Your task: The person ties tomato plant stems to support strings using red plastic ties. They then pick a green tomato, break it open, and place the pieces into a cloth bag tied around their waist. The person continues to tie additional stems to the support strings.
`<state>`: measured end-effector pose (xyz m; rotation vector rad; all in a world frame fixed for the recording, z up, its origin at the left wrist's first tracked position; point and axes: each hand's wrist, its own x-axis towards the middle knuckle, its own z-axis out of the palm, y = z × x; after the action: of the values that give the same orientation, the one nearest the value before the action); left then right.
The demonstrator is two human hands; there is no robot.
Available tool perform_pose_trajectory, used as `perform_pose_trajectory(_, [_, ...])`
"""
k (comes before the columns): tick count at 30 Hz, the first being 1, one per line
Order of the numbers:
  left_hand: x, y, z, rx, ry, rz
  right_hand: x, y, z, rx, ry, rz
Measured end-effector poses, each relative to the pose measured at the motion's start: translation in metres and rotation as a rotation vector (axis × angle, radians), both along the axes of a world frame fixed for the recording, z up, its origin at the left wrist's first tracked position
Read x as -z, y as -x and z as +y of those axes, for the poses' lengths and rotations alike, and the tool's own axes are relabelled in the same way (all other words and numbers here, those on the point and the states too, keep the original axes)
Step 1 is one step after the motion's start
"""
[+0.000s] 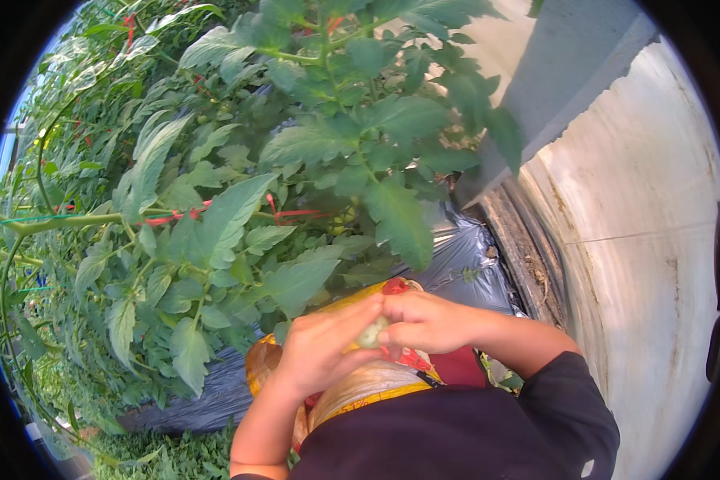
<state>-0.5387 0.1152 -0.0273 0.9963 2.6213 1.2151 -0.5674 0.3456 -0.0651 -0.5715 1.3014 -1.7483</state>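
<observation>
Between my two hands, in front of my body, is a pale green tomato [372, 333]. My left hand [330, 345] cups it from the left with its fingers stretched over it. The thumb and fingers of my right hand [423, 321] pinch it from the right. Under both hands lies a yellow, white and red printed sack [360, 390], partly covered by my arms and dark shirt. A red piece [396, 285] shows at the sack's far edge, just beyond my fingers. Whether a stem is on the tomato cannot be told.
Tomato plants [216, 234] with broad leaves fill the left and far side, tied with red strings [294, 213]. Several green tomatoes [343, 219] hang among them. Black plastic mulch [474, 258] covers the soil. A whitish plastic sheet wall [642, 240] curves along the right, beside a soil-covered edge [525, 252].
</observation>
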Motion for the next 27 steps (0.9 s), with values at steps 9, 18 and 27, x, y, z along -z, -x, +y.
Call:
perform_pose_trajectory(9, [0.020,-0.018,0.005,-0.028,0.042,-0.056,0.027,-0.020,-0.006,0.051,-0.012,-0.085])
perform_pose_trajectory(18, [0.023,-0.011,0.011,0.047,0.090,0.083,0.029,-0.031,-0.002,0.174,-0.044,-0.037])
perform_pose_trajectory(27, [0.022,-0.012,0.019,0.092,0.155,0.014,0.046,-0.040,0.007,0.192,-0.082,0.021])
